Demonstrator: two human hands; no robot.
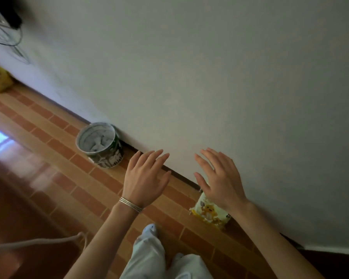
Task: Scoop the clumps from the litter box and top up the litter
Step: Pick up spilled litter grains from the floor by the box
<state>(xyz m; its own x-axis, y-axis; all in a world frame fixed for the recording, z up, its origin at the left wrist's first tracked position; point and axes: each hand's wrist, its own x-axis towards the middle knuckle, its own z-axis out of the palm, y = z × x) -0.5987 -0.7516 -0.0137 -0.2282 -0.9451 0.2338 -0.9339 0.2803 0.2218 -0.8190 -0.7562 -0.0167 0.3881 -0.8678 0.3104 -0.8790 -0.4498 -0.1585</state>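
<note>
By the wall (210, 77), the yellow packet (208, 213) lies beneath the right hand (220, 178), spread flat and empty.

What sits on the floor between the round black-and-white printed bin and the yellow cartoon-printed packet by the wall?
Head view: the visible stretch from bin to packet is bare orange tiled floor; the open left hand hides part of it.

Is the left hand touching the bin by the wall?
Apart. The head view shows a strip of tiled floor between the open left hand and the bin.
</note>
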